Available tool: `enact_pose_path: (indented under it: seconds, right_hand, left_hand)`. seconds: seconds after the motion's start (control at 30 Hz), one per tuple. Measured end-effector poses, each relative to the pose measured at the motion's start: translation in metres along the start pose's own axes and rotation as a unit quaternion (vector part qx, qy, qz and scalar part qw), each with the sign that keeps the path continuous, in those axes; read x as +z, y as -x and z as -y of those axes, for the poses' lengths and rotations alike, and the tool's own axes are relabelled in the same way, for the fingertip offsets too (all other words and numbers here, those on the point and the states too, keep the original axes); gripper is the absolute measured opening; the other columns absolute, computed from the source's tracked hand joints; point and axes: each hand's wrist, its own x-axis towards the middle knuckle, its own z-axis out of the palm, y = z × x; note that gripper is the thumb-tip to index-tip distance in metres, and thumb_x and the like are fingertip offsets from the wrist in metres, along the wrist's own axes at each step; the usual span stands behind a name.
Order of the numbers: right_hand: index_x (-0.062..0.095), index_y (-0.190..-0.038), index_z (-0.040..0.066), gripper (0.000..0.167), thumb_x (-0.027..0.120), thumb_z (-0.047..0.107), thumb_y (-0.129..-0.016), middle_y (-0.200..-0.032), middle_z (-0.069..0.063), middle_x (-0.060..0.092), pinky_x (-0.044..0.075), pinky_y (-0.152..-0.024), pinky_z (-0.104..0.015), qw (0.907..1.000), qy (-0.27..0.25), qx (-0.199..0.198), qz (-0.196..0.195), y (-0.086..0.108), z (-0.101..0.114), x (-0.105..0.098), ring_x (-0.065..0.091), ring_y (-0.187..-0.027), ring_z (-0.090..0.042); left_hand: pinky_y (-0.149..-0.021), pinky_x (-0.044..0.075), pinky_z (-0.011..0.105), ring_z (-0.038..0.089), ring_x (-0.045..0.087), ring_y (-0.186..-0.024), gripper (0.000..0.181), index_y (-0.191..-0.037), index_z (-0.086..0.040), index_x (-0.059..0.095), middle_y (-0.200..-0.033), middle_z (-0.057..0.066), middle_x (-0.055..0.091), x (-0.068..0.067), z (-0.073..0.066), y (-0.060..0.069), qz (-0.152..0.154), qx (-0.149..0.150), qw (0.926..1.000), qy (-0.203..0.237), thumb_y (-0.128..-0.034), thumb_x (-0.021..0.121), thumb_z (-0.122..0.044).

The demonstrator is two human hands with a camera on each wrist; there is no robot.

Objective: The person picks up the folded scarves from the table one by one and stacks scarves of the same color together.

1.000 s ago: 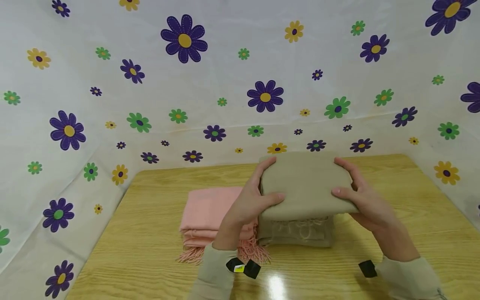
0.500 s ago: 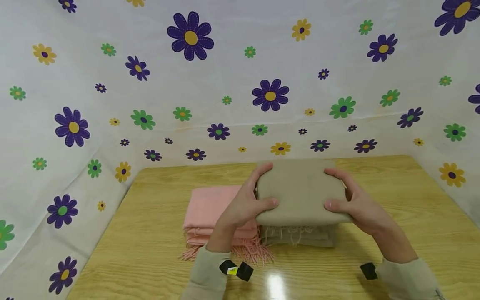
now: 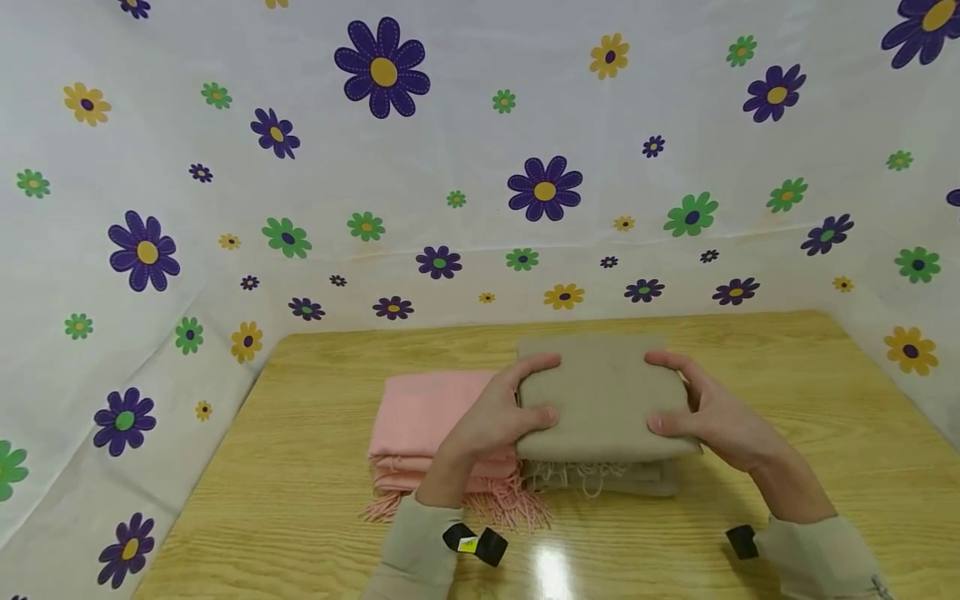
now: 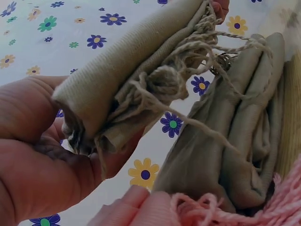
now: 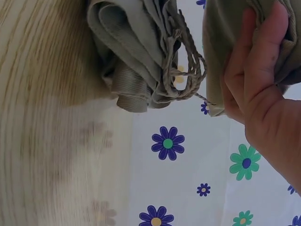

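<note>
Both hands hold a folded khaki scarf [image 3: 600, 400] level in the head view, a thumb on top at each side. The left hand [image 3: 498, 412] grips its left side and the right hand [image 3: 716, 417] its right side. Right below lies another folded khaki layer [image 3: 637, 482] with twisted fringe. In the left wrist view a gap shows between the held scarf [image 4: 127, 61] and the lower folded layer [image 4: 230, 136], and fringe strands hang across it. A folded pink scarf [image 3: 427, 417] with fringe lies to the left, partly behind the left hand and forearm.
A wood-grain table [image 3: 285, 467] carries the textiles. Behind and on both sides stands a white flower-print cloth [image 3: 465, 150]. Black straps [image 3: 476, 543] sit at the wrists over the khaki sleeves [image 3: 416, 542].
Both hands have lowered the held khaki scarf toward the folded layer beneath it, with a slight shift to the left at first. The pink scarf stays where it was.
</note>
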Motion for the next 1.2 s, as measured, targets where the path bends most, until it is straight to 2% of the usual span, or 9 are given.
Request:
enact_pose_path:
  seconds: [0.23,0.5,0.7,0.93,1.07,1.2]
  right_hand:
    - [0.02,-0.152,0.008,0.081,0.072,0.012,-0.09,-0.142,-0.03,0.029,0.045,-0.09,-0.027,0.9985,0.052,0.016,0.003,-0.001,-0.005,-0.003,0.038,-0.121,-0.04]
    - [0.023,-0.151,0.006,0.084,0.076,0.017,-0.087,-0.14,-0.03,0.03,0.042,-0.092,-0.031,0.9949,0.096,0.032,0.007,-0.002,-0.009,-0.001,0.04,-0.121,-0.039]
    - [0.024,-0.151,0.007,0.085,0.077,0.019,-0.086,-0.142,-0.03,0.029,0.041,-0.094,-0.038,0.9918,0.119,0.042,0.018,-0.003,-0.015,0.0,0.039,-0.122,-0.041]
    - [0.024,-0.152,0.006,0.087,0.079,0.022,-0.086,-0.146,-0.03,0.029,0.038,-0.098,-0.045,0.9867,0.153,0.043,0.032,-0.004,-0.013,0.004,0.037,-0.127,-0.042]
    - [0.024,-0.153,0.005,0.088,0.079,0.024,-0.086,-0.148,-0.029,0.029,0.037,-0.1,-0.047,0.985,0.161,0.05,0.035,-0.004,-0.015,0.005,0.036,-0.13,-0.041]
    - [0.024,-0.153,0.005,0.089,0.078,0.025,-0.086,-0.151,-0.03,0.026,0.034,-0.102,-0.053,0.9836,0.169,0.054,0.033,-0.004,-0.017,0.007,0.034,-0.133,-0.043]
  left_hand:
    - [-0.087,0.045,0.036,0.024,0.052,-0.102,0.07,-0.148,-0.013,0.045,-0.131,0.02,0.052,0.008,0.004,-0.002,-0.006,-0.025,0.9973,-0.069,-0.0836,0.071,-0.006]
    - [-0.085,0.045,0.038,0.027,0.047,-0.104,0.071,-0.147,-0.019,0.047,-0.128,0.021,0.041,0.015,0.008,-0.002,-0.02,-0.076,0.9932,-0.086,-0.0826,0.072,-0.005]
    - [-0.086,0.045,0.041,0.029,0.046,-0.103,0.072,-0.146,-0.016,0.048,-0.124,0.022,0.043,0.019,0.008,-0.001,-0.022,-0.094,0.9874,-0.125,-0.0794,0.073,-0.004]
    - [-0.085,0.045,0.043,0.032,0.044,-0.107,0.077,-0.145,-0.012,0.047,-0.134,0.029,0.037,0.027,0.003,0.0,-0.025,-0.124,0.9831,-0.132,-0.0746,0.07,0.008]
    - [-0.085,0.046,0.044,0.033,0.046,-0.106,0.075,-0.145,-0.01,0.047,-0.136,0.032,0.036,0.032,0.002,0.0,-0.027,-0.125,0.9758,-0.177,-0.0757,0.069,0.008]
    - [-0.085,0.049,0.045,0.037,0.05,-0.112,0.07,-0.148,-0.008,0.043,-0.141,0.035,0.033,0.038,-0.002,0.002,-0.022,-0.113,0.9602,-0.255,-0.084,0.07,0.002]
